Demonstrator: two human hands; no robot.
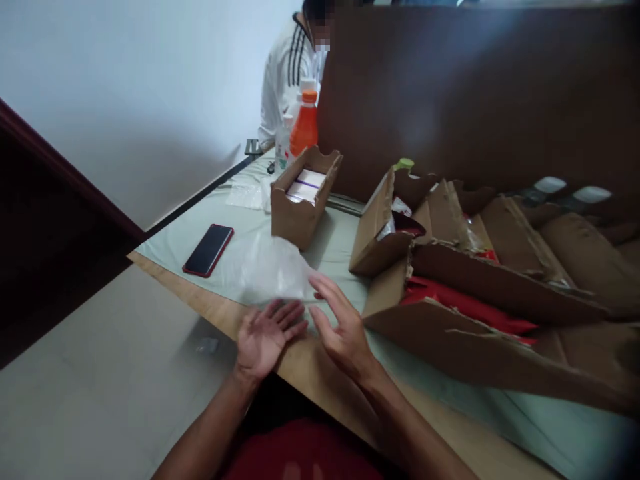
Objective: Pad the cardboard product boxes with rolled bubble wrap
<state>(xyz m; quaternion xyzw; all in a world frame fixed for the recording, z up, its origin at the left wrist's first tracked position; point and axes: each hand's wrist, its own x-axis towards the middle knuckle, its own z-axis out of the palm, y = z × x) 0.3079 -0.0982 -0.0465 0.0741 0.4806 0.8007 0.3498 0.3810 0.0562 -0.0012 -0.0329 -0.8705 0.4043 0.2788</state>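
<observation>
My left hand [269, 339] is palm up above the near table edge, its fingers apart and nothing in it. Facing it, my right hand [341, 325] has thumb and fingers spread, and the palm looks bare. Just beyond both hands lies a crumpled clear plastic bag [270, 267], close to the right fingertips; whether they touch it I cannot tell. Left of the bag rests a dark phone [209, 249] with a red case. Behind the bag stands a cardboard box [295, 223] holding white packets [306, 187].
Open cardboard boxes [425, 333] line the right side, one with a red package [465, 307] inside. An orange bottle [305, 127] stands at the back near a person in a white top [280, 73]. A brown panel [475, 93] rises behind the boxes. The wooden table edge [200, 297] runs diagonally.
</observation>
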